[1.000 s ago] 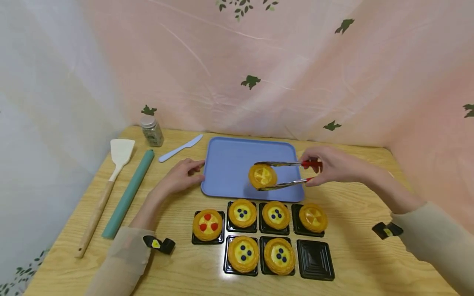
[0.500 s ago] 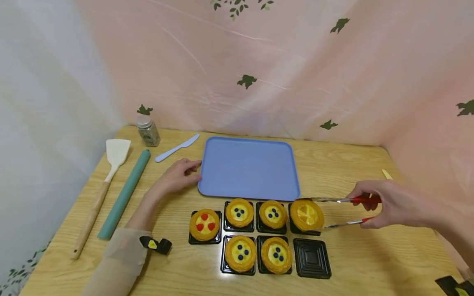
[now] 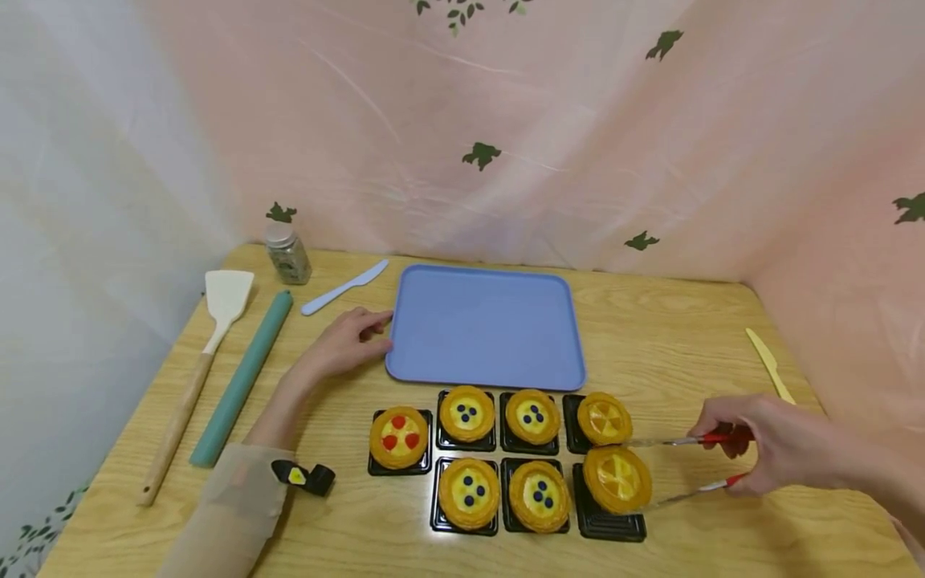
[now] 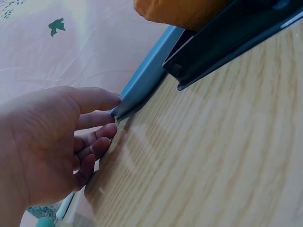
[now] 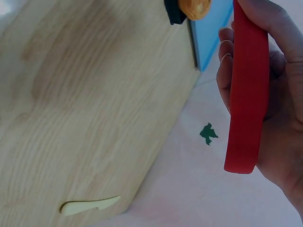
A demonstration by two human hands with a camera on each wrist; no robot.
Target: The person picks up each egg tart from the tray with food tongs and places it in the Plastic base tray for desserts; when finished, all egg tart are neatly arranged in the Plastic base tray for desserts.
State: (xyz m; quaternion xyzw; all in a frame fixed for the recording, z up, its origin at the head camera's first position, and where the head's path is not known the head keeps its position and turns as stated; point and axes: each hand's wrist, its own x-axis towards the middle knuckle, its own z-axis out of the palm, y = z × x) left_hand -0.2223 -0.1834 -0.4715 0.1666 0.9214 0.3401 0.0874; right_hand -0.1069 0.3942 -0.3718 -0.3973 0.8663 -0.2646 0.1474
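My right hand [image 3: 776,441] grips tongs with red handles [image 5: 248,94]. Between the metal arms of the tongs is an egg tart [image 3: 617,479] with yellow wedges on top, over the front right black square base [image 3: 610,527]. Just behind it, a similar wedge-topped tart [image 3: 604,418] sits on another black base. My left hand [image 3: 354,341] rests at the left side of the blue tray [image 3: 484,329], with fingertips at its rim in the left wrist view. In front of the tray, several tarts with blue dots [image 3: 539,496] and one with red dots [image 3: 399,438] sit on black bases.
To the left lie a white spatula [image 3: 230,295] with a wooden handle and a green rolling pin [image 3: 242,381]. A glass jar [image 3: 287,255] and a pale blue knife [image 3: 345,287] are behind. A yellow knife [image 3: 769,361] lies at the right edge.
My right hand has moved the tart in the tongs from above the blue tray, rightward and toward me, to the front right black base. My left hand stays at the tray.
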